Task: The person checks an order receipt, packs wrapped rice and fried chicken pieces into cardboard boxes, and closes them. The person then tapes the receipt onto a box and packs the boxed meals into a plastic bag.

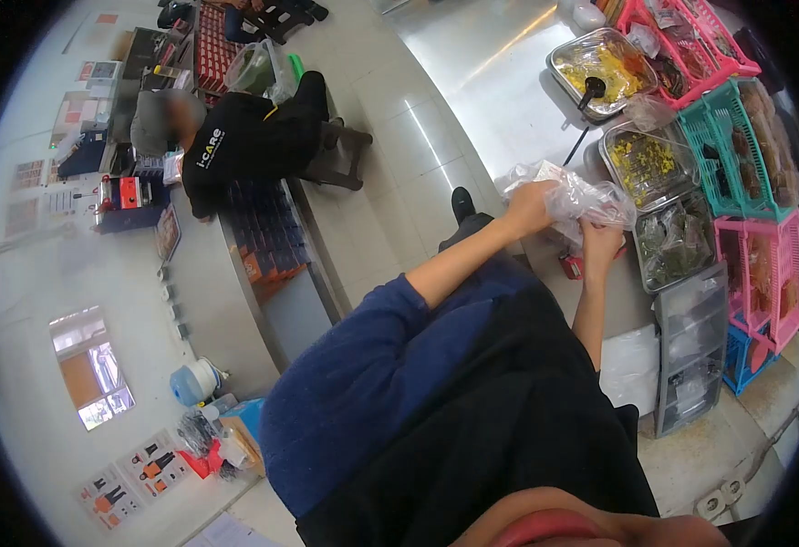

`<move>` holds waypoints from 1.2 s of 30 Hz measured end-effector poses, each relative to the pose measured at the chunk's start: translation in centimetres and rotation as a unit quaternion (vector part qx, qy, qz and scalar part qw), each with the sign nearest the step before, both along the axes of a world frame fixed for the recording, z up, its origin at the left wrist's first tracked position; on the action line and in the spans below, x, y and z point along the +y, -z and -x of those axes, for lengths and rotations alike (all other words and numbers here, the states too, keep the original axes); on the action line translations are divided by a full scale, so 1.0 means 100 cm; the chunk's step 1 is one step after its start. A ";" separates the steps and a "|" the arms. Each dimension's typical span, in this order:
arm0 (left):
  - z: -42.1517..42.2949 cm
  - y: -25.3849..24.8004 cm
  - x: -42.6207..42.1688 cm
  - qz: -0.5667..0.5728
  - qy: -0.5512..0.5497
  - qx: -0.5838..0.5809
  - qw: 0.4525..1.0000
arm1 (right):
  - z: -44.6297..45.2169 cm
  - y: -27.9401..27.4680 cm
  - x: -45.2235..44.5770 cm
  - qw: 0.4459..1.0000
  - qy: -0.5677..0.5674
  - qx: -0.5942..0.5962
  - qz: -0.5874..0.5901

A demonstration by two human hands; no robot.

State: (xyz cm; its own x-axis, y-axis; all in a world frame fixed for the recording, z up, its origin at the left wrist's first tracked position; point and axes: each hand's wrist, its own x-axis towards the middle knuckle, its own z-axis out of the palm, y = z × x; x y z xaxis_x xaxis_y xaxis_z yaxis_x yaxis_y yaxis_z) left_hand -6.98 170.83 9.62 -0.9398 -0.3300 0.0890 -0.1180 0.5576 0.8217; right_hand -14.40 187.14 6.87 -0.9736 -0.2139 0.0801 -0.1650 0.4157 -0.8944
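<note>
A clear plastic bag [591, 202] is bunched between my two hands over the metal table. My left hand [529, 208] is closed on its left side, beside a whitish part with faint print that I cannot read. My right hand [602, 244] pinches the lower right side of the same bag. What lies inside it is hard to make out. Close to the right hand stand a foil tray with yellow bits [641, 169] and a tray of green leaves in plastic [678, 242]. A small red object [571, 266] shows beside my right wrist.
A larger foil tray of yellow food [605, 68] holds a black ladle [591, 89]. Along the table edge stand a teal basket [696, 118], pink baskets [787, 264] and a grey drawer unit [691, 351]. Across the aisle a co-worker [254, 137] sits on a stool [349, 159].
</note>
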 end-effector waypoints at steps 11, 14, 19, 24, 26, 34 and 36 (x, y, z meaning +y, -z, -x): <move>0.007 -0.008 -0.015 0.056 0.133 0.063 0.988 | 0.014 -0.050 0.002 0.984 -0.166 -0.023 0.066; 0.011 0.000 -0.015 0.053 0.132 0.088 0.986 | 0.009 -0.069 0.001 0.970 -0.151 -0.177 0.068; 0.019 0.004 -0.013 0.080 0.105 0.070 0.989 | 0.003 -0.036 0.005 0.978 -0.176 0.109 -0.037; 0.039 -0.018 0.002 0.142 0.152 -0.078 0.975 | 0.005 0.012 0.028 0.928 -0.167 0.195 -0.270; 0.036 -0.031 0.003 0.159 0.144 -0.084 0.973 | 0.007 0.006 0.015 0.935 -0.167 0.142 -0.277; 0.002 -0.025 -0.001 0.162 0.007 0.050 0.985 | 0.016 -0.012 0.003 0.941 -0.132 0.295 -0.098; -0.017 -0.038 -0.009 0.138 -0.052 0.075 0.986 | 0.002 -0.091 -0.009 0.944 -0.209 0.157 -0.201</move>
State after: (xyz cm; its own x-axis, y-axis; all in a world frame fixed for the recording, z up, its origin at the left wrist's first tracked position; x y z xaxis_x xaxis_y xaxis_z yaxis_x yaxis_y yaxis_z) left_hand -5.30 169.95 13.45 -0.8712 -0.3680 0.3248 -0.0753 0.7541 0.6524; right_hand -14.63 186.22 15.95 -0.7388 -0.6494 0.1800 -0.6204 0.5512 -0.5579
